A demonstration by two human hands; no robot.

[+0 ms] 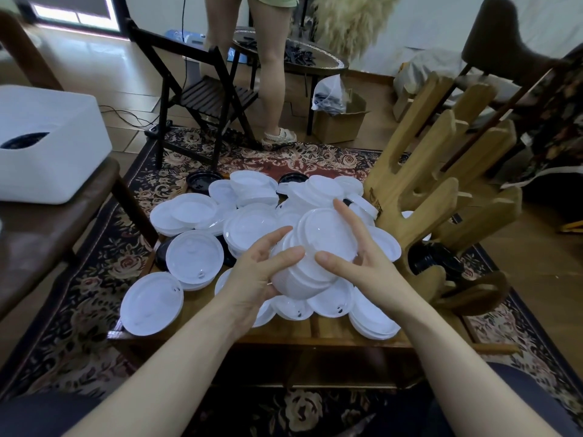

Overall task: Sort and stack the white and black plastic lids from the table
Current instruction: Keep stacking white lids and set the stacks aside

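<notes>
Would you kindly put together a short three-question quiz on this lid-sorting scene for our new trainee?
1. True or false: both hands grip the same stack of white lids.
2. Which colour of lid is most plentiful on the table? A) black B) white C) red
3. Fill in: to the right of the table stands a ______ rack.

Key:
1. True: the left hand and the right hand hold the stack between them, tilted, above the pile.
2. B: white; only a few black lids peek out.
3. Wooden.
</notes>
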